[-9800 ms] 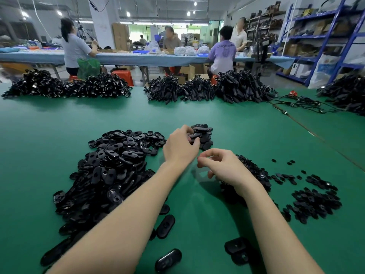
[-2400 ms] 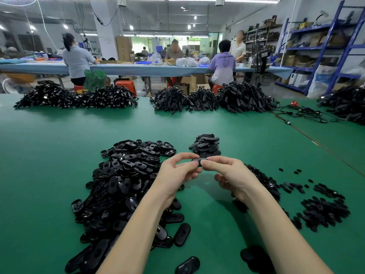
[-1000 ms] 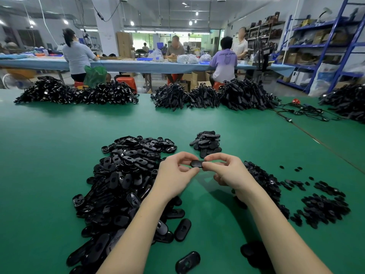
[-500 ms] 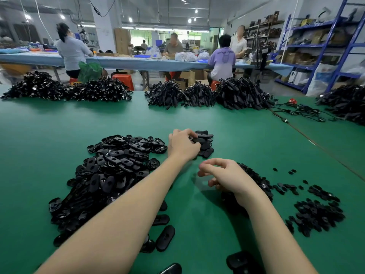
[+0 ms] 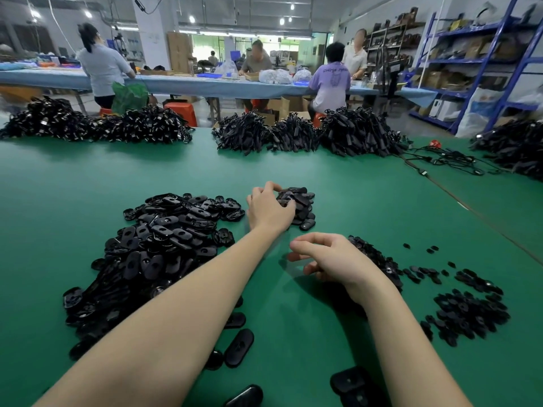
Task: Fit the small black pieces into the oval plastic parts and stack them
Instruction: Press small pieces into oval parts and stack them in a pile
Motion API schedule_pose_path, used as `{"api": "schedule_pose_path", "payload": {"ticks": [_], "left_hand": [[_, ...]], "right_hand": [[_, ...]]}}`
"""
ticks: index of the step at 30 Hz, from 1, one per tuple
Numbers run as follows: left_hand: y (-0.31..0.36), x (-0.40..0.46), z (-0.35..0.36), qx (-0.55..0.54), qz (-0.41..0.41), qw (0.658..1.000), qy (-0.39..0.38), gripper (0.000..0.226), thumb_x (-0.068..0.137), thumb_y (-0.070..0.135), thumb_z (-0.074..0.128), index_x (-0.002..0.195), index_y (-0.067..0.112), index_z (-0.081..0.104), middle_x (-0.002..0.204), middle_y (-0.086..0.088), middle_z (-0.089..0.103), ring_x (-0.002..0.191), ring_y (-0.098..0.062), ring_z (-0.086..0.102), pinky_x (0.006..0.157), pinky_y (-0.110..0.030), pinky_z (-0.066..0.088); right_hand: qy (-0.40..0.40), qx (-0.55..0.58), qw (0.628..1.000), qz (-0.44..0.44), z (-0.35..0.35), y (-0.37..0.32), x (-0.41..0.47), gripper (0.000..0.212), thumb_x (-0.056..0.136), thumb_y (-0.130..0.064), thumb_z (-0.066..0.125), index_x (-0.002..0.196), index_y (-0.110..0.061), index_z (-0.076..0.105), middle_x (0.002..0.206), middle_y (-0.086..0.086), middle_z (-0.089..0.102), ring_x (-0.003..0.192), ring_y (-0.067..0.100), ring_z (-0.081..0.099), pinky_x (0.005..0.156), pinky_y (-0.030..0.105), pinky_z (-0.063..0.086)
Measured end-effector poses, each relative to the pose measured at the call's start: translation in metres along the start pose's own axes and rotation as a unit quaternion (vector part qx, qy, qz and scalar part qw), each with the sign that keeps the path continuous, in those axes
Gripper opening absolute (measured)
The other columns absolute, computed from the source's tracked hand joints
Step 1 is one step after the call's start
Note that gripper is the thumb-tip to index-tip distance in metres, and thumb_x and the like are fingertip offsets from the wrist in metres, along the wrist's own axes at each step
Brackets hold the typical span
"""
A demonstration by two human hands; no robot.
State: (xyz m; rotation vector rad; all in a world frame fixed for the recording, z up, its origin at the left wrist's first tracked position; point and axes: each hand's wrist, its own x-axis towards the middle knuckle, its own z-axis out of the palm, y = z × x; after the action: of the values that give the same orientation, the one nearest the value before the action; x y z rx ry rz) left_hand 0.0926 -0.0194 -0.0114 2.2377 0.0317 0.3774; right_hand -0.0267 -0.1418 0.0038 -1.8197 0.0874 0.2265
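Note:
A large loose heap of black oval plastic parts (image 5: 164, 245) lies left of centre on the green table (image 5: 88, 177). Beyond it sits a small stack of oval parts (image 5: 302, 204). My left hand (image 5: 267, 210) reaches to that stack, with thumb and fingers curled round an oval part on its left side. My right hand (image 5: 332, 259) hovers low over the table with loosely curled fingers, and nothing shows in it. Just to its right is a heap of small black pieces (image 5: 379, 259), partly hidden by the hand. A second heap of small pieces (image 5: 470, 315) lies farther right.
Single oval parts (image 5: 239, 346) lie near the front edge, between my forearms. Big bundles of black cable parts (image 5: 293, 136) line the table's far edge, and loose black cables (image 5: 449, 160) run at far right. People work at a blue table behind; blue shelving stands right.
One second ago both hands pinched one oval part together at centre. My left hand has since carried it forward to the small stack, while my right hand dropped back beside the small pieces.

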Motion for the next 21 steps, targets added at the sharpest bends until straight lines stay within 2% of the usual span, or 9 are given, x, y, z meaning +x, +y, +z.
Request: {"api": "schedule_pose_path", "payload": {"ticks": [3,5,8,11,15,21], "left_hand": [[-0.008,-0.020,-0.007,0.027,0.044,0.999,0.012,0.031,0.089,0.036,0.062,0.117,0.023,0.056,0.124,-0.005,0.053,0.122,-0.025,0.043,0.098,-0.037,0.035],[-0.016,-0.027,-0.011,0.107,0.069,0.992,0.004,0.034,0.092,0.038,0.058,0.120,0.020,0.057,0.127,-0.006,0.052,0.125,-0.026,0.041,0.101,-0.039,0.034],[-0.024,-0.028,-0.024,0.282,0.074,0.956,-0.026,0.050,0.097,0.046,0.048,0.134,0.013,0.049,0.145,-0.015,0.042,0.139,-0.031,0.030,0.111,-0.046,0.028],[-0.031,-0.025,-0.036,0.377,0.041,0.922,-0.076,0.057,0.102,0.046,0.038,0.144,0.009,0.041,0.156,-0.021,0.029,0.147,-0.034,0.021,0.118,-0.048,0.021],[-0.038,-0.026,-0.049,0.431,0.046,0.897,-0.088,0.048,0.103,0.038,0.037,0.138,0.009,0.050,0.147,-0.015,0.044,0.138,-0.031,0.036,0.113,-0.044,0.027],[-0.034,-0.032,-0.053,0.465,0.056,0.879,-0.090,0.045,0.100,0.036,0.040,0.135,0.011,0.054,0.148,-0.011,0.044,0.138,-0.030,0.036,0.117,-0.047,0.021]], "right_hand": [[0.001,0.000,1.000,-0.010,0.000,-0.002,0.000,0.009,0.093,-0.031,0.071,0.093,-0.022,0.073,0.089,-0.005,0.080,0.054,0.006,0.060,0.054,0.020,0.041],[0.000,-0.003,1.000,-0.017,0.002,-0.004,-0.001,0.010,0.094,-0.031,0.071,0.095,-0.021,0.074,0.090,-0.004,0.080,0.054,0.006,0.059,0.052,0.020,0.039],[-0.007,-0.017,1.000,-0.013,0.005,-0.003,-0.003,0.010,0.094,-0.031,0.071,0.096,-0.021,0.073,0.089,-0.005,0.079,0.053,0.004,0.060,0.052,0.020,0.040],[-0.013,-0.029,0.999,-0.007,0.008,-0.003,-0.005,0.009,0.093,-0.031,0.071,0.094,-0.022,0.073,0.089,-0.005,0.080,0.053,0.003,0.059,0.054,0.018,0.041],[-0.019,-0.035,0.999,-0.011,0.009,-0.004,-0.004,0.009,0.094,-0.031,0.071,0.095,-0.022,0.073,0.090,-0.004,0.080,0.054,0.004,0.059,0.055,0.018,0.042],[-0.021,-0.040,0.999,-0.011,0.009,-0.003,-0.004,0.011,0.094,-0.031,0.071,0.098,-0.020,0.073,0.090,-0.003,0.080,0.055,0.004,0.059,0.055,0.019,0.043]]}}
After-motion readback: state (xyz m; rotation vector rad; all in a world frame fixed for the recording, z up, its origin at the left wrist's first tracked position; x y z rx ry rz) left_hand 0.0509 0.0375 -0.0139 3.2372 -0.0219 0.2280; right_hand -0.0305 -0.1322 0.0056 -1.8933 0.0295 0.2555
